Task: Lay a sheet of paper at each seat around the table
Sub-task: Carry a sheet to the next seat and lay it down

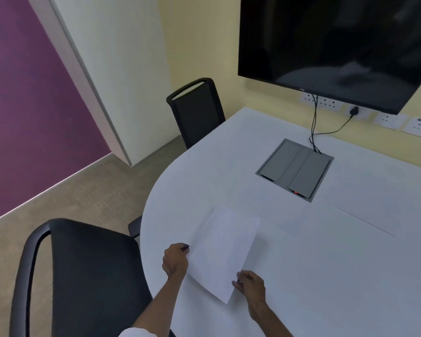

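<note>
- At the near rounded edge of the white table [350,276], a white sheet of paper [225,251] lies slanted, its lower corner pointing toward the person.
- The left hand [175,260] grips the sheet's left edge, fingers curled over it, right at the table's rim.
- The right hand [250,284] pinches the sheet's right edge near its lower corner.
- Whether the sheet lies quite flat on the surface or is lifted a little, I cannot tell.
- A black chair [88,276] stands at the near-left edge, its seat tucked just beside the left hand.
- A second black chair [197,110] stands at the far-left edge.
- A grey cable box [294,170] is sunk into the surface toward the far side, with black cables [314,125] running up to the wall.
- A dark screen [338,45] hangs on the wall beyond the far edge.
</note>
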